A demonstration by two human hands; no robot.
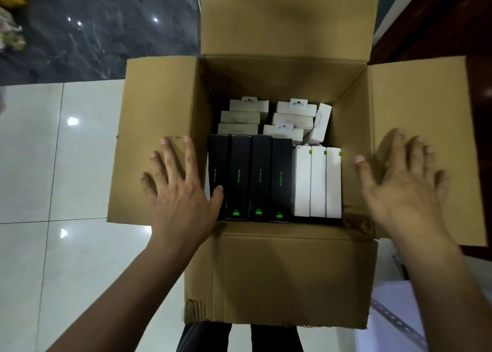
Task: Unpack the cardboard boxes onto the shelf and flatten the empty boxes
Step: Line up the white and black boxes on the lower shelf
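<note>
A brown cardboard box (282,277) stands open on the floor with all flaps folded outward. Inside, several black product boxes (241,176) with green print stand in a row at the front left. Beside them stand three white boxes (318,181). Several smaller white hang-tab boxes (290,118) fill the back. My left hand (178,192) lies flat with fingers spread on the left flap (154,112), its thumb at the box's inner edge. My right hand (399,181), slightly blurred, has its fingers spread over the right flap (426,98).
White glossy floor tiles (53,165) lie to the left, dark marble flooring (106,32) beyond them. A dark wooden surface (439,18) is at the upper right. White sheets and a perforated metal strip (394,317) lie at the lower right.
</note>
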